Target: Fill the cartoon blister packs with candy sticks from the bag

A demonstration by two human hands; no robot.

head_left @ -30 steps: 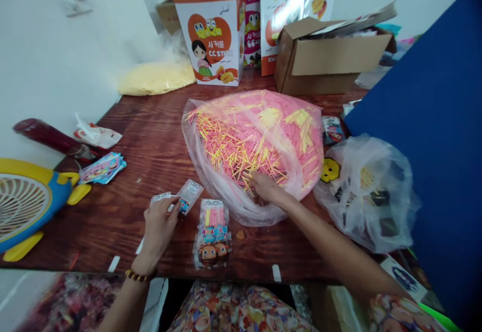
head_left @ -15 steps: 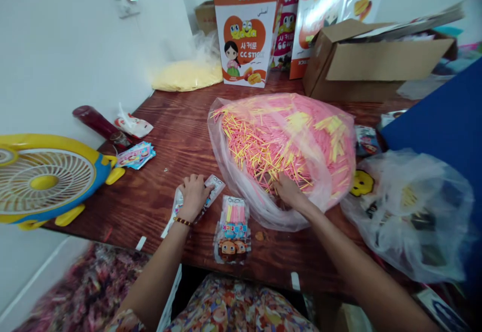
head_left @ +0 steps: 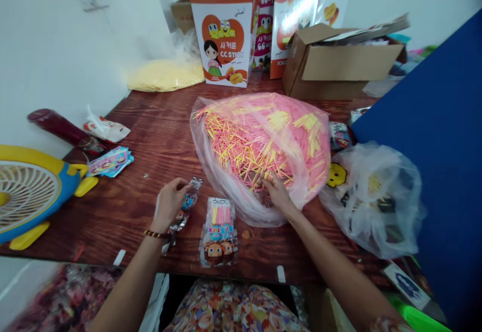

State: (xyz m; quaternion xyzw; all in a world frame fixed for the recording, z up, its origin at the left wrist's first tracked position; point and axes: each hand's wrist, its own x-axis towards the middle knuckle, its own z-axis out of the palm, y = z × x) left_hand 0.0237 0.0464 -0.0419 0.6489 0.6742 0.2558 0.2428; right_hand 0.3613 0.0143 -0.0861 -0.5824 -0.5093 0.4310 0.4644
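Observation:
A large clear plastic bag (head_left: 226,186) full of pink and yellow sticks (head_left: 259,141) lies in the middle of the brown wooden table (head_left: 158,136). My right hand (head_left: 276,194) reaches into the bag's open mouth, fingers curled among the sticks. My left hand (head_left: 169,204) is closed on a small printed empty packet (head_left: 186,204), held tilted just above the table. A filled packet (head_left: 218,224) with sticks inside lies flat between my two hands, near the front edge.
A yellow and blue fan (head_left: 30,191) stands at the left edge. Loose packets (head_left: 111,162) and a dark red tube (head_left: 62,128) lie left. CC Stick cartons (head_left: 224,25) and a cardboard box (head_left: 339,61) stand behind. A crumpled clear bag (head_left: 372,196) and a blue panel (head_left: 433,121) are right.
My left hand has lifted the empty packet off the table and turned it upright. My right hand stays in the bag, shifted slightly among the sticks. The view has swung.

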